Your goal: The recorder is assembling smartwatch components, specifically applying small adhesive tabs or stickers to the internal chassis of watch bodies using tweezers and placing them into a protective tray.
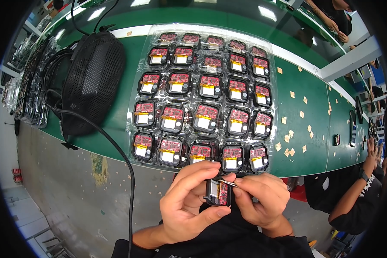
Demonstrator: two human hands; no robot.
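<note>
Close to my body, my left hand (187, 200) grips a small black smartwatch case (218, 192) by its edges, between thumb and fingers. Inside the open case show a red circuit board, a yellow strip and a silver-white block. My right hand (262, 198) pinches slim metal tweezers (228, 182), whose tip reaches over the upper edge of the case. Whether the tip touches a part is too small to tell. Just beyond my hands lies a clear plastic tray (142, 43) holding rows of similar open cases, each with a red board.
A black perforated bag-like thing (94, 81) with cables stands left on the green table (305, 155). A black cable (127, 161) hangs over the front edge. Small beige squares (302, 114) lie scattered at right. A co-worker's arm (352, 191) is at far right, and stacked clear trays (32, 81) at far left.
</note>
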